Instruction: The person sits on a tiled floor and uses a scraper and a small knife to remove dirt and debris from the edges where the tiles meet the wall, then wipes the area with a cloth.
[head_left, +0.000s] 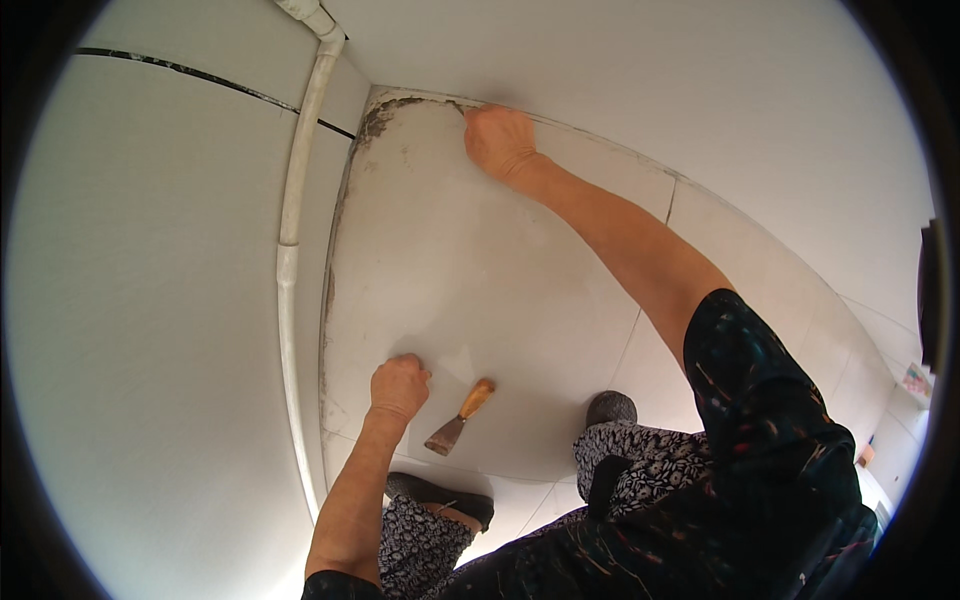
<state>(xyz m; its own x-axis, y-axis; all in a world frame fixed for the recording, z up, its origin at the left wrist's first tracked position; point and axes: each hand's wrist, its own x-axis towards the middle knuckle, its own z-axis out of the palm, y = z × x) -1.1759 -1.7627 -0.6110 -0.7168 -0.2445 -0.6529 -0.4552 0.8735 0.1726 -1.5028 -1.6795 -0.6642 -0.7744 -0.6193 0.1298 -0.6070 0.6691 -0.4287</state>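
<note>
My right hand (501, 142) is closed in a fist at the seam where the tiled floor (480, 262) meets the far wall. A thin dark tool tip (457, 108) sticks out from its left side; the rest of that tool is hidden in the fist. Crumbly brown dirt (379, 120) marks the floor's corner to the left of it. My left hand (401, 386) is a fist held low over or against the floor, and I see nothing in it. Just right of it lies a scraper (460, 418), with a wooden handle and a rusty blade pointing toward me.
A white plastic pipe (300, 165) runs along the left wall (165, 285), which a dark gap (202, 73) crosses. My shoes (450, 499) stand on the floor at the near side. A dark object (928, 296) shows at the right rim.
</note>
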